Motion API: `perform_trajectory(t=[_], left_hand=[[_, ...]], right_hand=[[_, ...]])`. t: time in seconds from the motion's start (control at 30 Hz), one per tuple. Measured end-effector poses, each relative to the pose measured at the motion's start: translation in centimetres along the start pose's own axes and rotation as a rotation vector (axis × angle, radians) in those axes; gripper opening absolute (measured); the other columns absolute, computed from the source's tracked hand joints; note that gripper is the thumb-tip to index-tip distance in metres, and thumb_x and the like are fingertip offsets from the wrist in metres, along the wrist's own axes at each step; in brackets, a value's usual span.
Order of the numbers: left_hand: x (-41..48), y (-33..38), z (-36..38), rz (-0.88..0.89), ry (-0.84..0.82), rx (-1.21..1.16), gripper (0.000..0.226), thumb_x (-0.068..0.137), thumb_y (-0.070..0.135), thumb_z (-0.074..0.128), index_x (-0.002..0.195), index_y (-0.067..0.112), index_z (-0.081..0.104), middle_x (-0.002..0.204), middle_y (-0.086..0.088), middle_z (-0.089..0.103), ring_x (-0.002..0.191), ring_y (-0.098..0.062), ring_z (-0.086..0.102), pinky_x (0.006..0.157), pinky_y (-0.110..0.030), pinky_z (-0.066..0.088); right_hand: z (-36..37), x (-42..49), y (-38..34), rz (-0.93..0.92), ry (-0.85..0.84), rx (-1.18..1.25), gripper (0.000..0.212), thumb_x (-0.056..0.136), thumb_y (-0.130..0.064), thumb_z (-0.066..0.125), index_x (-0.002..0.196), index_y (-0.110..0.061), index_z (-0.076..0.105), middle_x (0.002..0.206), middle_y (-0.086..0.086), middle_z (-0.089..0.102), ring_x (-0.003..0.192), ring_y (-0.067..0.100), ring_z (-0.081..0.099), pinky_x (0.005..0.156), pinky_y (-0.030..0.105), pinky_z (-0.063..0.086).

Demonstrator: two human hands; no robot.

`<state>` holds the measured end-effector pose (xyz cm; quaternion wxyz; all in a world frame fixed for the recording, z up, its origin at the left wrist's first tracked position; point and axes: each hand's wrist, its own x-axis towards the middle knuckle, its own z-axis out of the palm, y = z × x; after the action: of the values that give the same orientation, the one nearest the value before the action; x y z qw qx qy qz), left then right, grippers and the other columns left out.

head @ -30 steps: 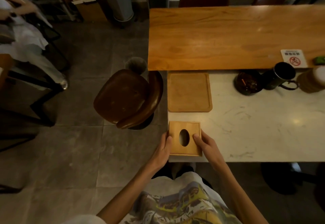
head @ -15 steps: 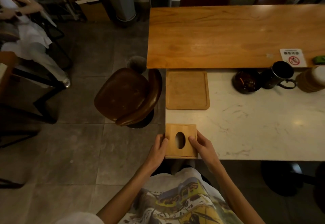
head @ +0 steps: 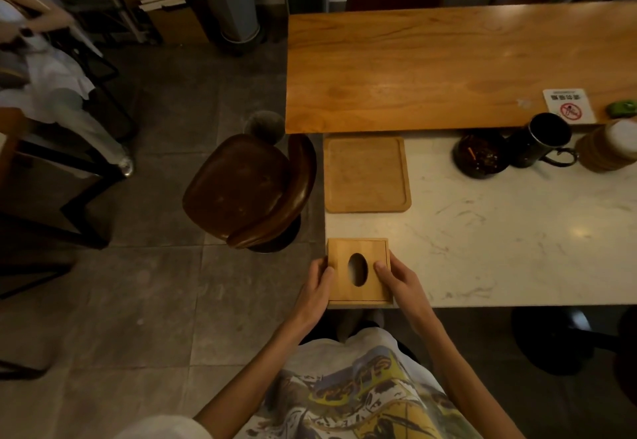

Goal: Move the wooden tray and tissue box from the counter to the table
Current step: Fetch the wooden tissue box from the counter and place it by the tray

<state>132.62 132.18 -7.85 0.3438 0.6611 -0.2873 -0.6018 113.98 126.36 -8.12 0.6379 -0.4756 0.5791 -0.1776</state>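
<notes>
A square wooden tissue box with an oval hole in its lid sits at the near left corner of the white marble counter. My left hand grips its left side and my right hand grips its right side, thumb on the lid. The flat wooden tray lies on the counter beyond the box, against the edge of the long orange-brown wooden table.
A brown leather chair stands left of the counter. A dark ashtray, a black mug and a round wooden container sit at the counter's far right. A no-smoking sign lies on the table. Another person is at far left.
Both hands stay on the tissue box, which keeps to the counter's near corner. The right thumb has slid further onto the lid. The view has shifted slightly.
</notes>
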Motion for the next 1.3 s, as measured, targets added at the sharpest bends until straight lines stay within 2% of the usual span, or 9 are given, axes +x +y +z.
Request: perform_trajectory(t=[0.1, 0.2, 0.3, 0.4, 0.57, 0.83, 1.03, 1.23, 1.3], left_hand=[[0.6, 0.6, 0.1, -0.003, 0.021, -0.024, 0.014, 0.105, 0.032, 0.036, 0.115, 0.040, 0.044, 0.114, 0.008, 0.057, 0.106, -0.013, 0.059, 0.090, -0.037, 0.053], [1.3, 1.3, 0.1, -0.032, 0.040, -0.044, 0.012, 0.101, 0.042, 0.040, 0.110, 0.048, 0.045, 0.117, 0.006, 0.059, 0.110, -0.018, 0.061, 0.097, -0.048, 0.053], [1.7, 1.0, 0.1, -0.047, 0.026, -0.037, 0.013, 0.097, 0.048, 0.042, 0.109, 0.052, 0.045, 0.119, 0.003, 0.059, 0.111, -0.020, 0.061, 0.097, -0.052, 0.052], [1.7, 1.1, 0.0, -0.047, 0.024, -0.011, 0.013, 0.103, 0.040, 0.038, 0.113, 0.047, 0.042, 0.117, 0.004, 0.059, 0.109, -0.018, 0.061, 0.097, -0.050, 0.052], [2.0, 1.7, -0.4, -0.049, 0.034, 0.002, 0.022, 0.105, 0.035, 0.036, 0.127, 0.033, 0.040, 0.120, -0.001, 0.059, 0.107, -0.015, 0.059, 0.097, -0.046, 0.051], [2.1, 2.0, -0.5, -0.027, 0.026, 0.030, 0.023, 0.105, 0.032, 0.035, 0.128, 0.030, 0.041, 0.121, -0.001, 0.059, 0.109, -0.016, 0.060, 0.094, -0.040, 0.052], [2.1, 2.2, -0.6, -0.020, 0.026, 0.051, 0.023, 0.105, 0.032, 0.035, 0.128, 0.029, 0.039, 0.116, 0.003, 0.057, 0.105, -0.012, 0.059, 0.086, -0.032, 0.051], [2.1, 2.3, -0.9, -0.039, -0.006, 0.021, 0.025, 0.105, 0.033, 0.036, 0.130, 0.034, 0.035, 0.116, 0.008, 0.056, 0.107, -0.011, 0.059, 0.094, -0.038, 0.052], [2.1, 2.1, -1.1, -0.054, -0.023, 0.003, 0.035, 0.104, 0.041, 0.036, 0.137, 0.032, 0.034, 0.124, 0.010, 0.054, 0.114, -0.013, 0.056, 0.102, -0.041, 0.048]], right_hand=[[-0.1, 0.8, -0.2, -0.003, -0.002, -0.022, 0.049, 0.097, -0.047, 0.052, 0.143, -0.033, 0.046, 0.126, -0.015, 0.062, 0.111, 0.005, 0.061, 0.095, 0.031, 0.049], [0.0, 1.4, -1.2, -0.014, -0.004, -0.034, 0.047, 0.097, -0.045, 0.051, 0.142, -0.035, 0.044, 0.122, -0.017, 0.060, 0.107, 0.000, 0.059, 0.089, 0.024, 0.048], [-0.3, 2.0, -1.4, -0.013, -0.014, -0.045, 0.054, 0.096, -0.048, 0.051, 0.146, -0.030, 0.043, 0.129, -0.008, 0.061, 0.113, 0.009, 0.059, 0.097, 0.033, 0.048], [-0.4, 2.0, -1.2, -0.012, -0.026, -0.045, 0.055, 0.096, -0.049, 0.051, 0.146, -0.030, 0.043, 0.130, -0.007, 0.062, 0.115, 0.012, 0.061, 0.100, 0.037, 0.048], [-0.2, 2.0, -1.6, -0.023, -0.018, -0.033, 0.051, 0.097, -0.047, 0.051, 0.145, -0.030, 0.045, 0.127, -0.011, 0.063, 0.111, 0.006, 0.062, 0.092, 0.027, 0.049], [-0.3, 2.1, -1.9, -0.011, -0.013, -0.033, 0.055, 0.096, -0.049, 0.051, 0.147, -0.028, 0.042, 0.130, -0.006, 0.062, 0.114, 0.009, 0.060, 0.100, 0.035, 0.048], [-0.3, 2.2, -2.4, -0.014, -0.026, -0.053, 0.061, 0.094, -0.052, 0.050, 0.149, -0.027, 0.039, 0.133, -0.002, 0.060, 0.116, 0.013, 0.059, 0.093, 0.026, 0.046], [-0.4, 2.3, -2.4, -0.012, -0.034, -0.075, 0.060, 0.094, -0.053, 0.049, 0.148, -0.029, 0.040, 0.132, -0.003, 0.060, 0.118, 0.016, 0.059, 0.096, 0.030, 0.045], [-0.6, 2.3, -2.2, -0.014, -0.046, -0.090, 0.055, 0.095, -0.054, 0.047, 0.145, -0.033, 0.043, 0.131, -0.004, 0.061, 0.121, 0.018, 0.058, 0.102, 0.033, 0.045]])
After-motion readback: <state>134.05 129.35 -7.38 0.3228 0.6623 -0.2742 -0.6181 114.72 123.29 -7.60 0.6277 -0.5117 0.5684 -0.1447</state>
